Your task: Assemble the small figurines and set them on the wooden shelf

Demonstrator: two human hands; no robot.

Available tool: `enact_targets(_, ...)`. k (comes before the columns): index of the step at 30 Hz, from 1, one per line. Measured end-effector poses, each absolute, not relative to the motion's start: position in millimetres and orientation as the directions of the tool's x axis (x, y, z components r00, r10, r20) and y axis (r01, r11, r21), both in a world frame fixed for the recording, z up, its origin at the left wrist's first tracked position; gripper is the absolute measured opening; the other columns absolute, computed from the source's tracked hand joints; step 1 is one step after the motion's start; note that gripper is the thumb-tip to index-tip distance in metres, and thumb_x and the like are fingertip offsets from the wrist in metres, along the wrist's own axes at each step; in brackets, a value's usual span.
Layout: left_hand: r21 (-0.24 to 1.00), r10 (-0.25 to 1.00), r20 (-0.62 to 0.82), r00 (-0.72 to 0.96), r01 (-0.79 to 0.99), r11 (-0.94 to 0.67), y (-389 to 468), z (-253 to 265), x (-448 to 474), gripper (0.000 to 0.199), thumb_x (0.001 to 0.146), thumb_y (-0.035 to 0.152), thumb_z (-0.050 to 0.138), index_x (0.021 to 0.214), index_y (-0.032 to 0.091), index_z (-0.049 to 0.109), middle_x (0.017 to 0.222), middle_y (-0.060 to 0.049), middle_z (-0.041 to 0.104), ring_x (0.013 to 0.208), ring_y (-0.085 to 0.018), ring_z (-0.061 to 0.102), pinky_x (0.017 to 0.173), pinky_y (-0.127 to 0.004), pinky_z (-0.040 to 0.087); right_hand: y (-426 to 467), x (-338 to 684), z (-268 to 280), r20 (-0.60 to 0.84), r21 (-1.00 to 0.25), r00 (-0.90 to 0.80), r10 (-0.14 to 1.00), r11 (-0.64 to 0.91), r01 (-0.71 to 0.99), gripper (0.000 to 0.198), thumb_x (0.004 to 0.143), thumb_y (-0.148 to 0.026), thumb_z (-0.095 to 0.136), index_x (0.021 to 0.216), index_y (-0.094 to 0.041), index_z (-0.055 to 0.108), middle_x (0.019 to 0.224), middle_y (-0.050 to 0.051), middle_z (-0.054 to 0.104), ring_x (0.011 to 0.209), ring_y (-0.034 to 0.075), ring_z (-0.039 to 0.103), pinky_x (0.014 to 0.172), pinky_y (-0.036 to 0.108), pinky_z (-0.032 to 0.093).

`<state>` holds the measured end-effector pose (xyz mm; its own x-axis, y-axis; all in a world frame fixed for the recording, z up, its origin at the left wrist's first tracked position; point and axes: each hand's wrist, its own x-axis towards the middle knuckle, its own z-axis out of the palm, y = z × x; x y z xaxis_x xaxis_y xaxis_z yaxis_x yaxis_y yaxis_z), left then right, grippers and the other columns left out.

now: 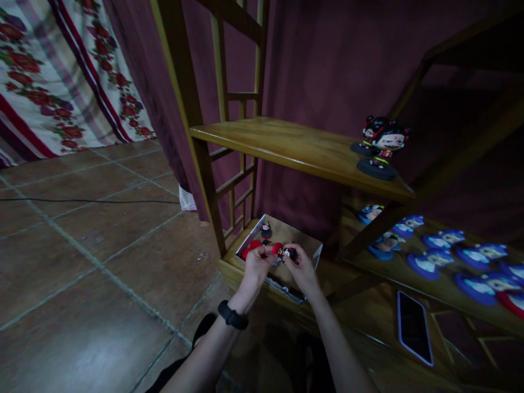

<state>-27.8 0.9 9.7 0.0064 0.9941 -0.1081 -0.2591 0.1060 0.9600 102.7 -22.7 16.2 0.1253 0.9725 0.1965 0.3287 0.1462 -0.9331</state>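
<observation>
Over an open cardboard box (316, 252), both hands meet on a small figurine (290, 253) with black hair, tilted on its side. My left hand (261, 264) is closed at its round red base (277, 248). At the head end, the fingers of my right hand (302, 268) are pinched on the figurine. Another dark-haired figurine (266, 228) stands on a dark base in the box's far left corner. Red round pieces (251, 247) lie beside my left hand, partly covered by it.
Two dark-haired figurines (387, 143) stand on the wooden shelf (286, 143) above the box. Several blue figurines (432, 259) fill a lower shelf at right. Nearer lies a phone (414, 326). A wooden post (204, 180) rises left of the box; a cable (90, 201) crosses the tiled floor.
</observation>
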Motion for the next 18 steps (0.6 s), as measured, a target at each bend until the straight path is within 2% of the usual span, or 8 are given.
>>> enact_targets(5,0.988,0.999,-0.023,0.025,-0.149,0.026,1,5,-26,0.02,0.057,0.019,0.067,0.075,0.011,0.07,0.066,-0.003,0.066,0.059,-0.012,0.055,0.059,-0.022,0.043,-25,103,16,0.23,-0.892,0.125,0.965,0.158,0.424,0.026,0.071,-0.026,0.05,0.096,-0.022,0.058,0.086,0.002,0.065,0.079,0.017,0.059,0.073,0.029,0.046)
enact_targets(11,0.995,0.998,0.059,0.031,0.077,-0.062,0,-2,-26,0.02,0.06,0.018,0.064,0.078,0.014,0.071,0.067,-0.003,0.066,0.059,-0.013,0.055,0.057,-0.021,0.042,-25,106,15,0.226,-0.86,0.094,0.97,0.153,0.488,0.023,0.072,-0.025,0.047,0.094,-0.023,0.057,0.084,0.001,0.064,0.079,0.017,0.058,0.075,0.03,0.044)
enact_targets(18,0.997,0.998,0.04,0.044,0.059,-0.043,-3,1,-24,0.019,0.06,0.018,0.064,0.077,0.014,0.071,0.068,-0.003,0.066,0.061,-0.014,0.056,0.058,-0.022,0.043,-25,106,11,0.221,-0.851,0.122,0.968,0.13,0.509,0.021,0.071,-0.025,0.048,0.091,-0.024,0.056,0.085,0.0,0.064,0.078,0.017,0.058,0.074,0.03,0.044)
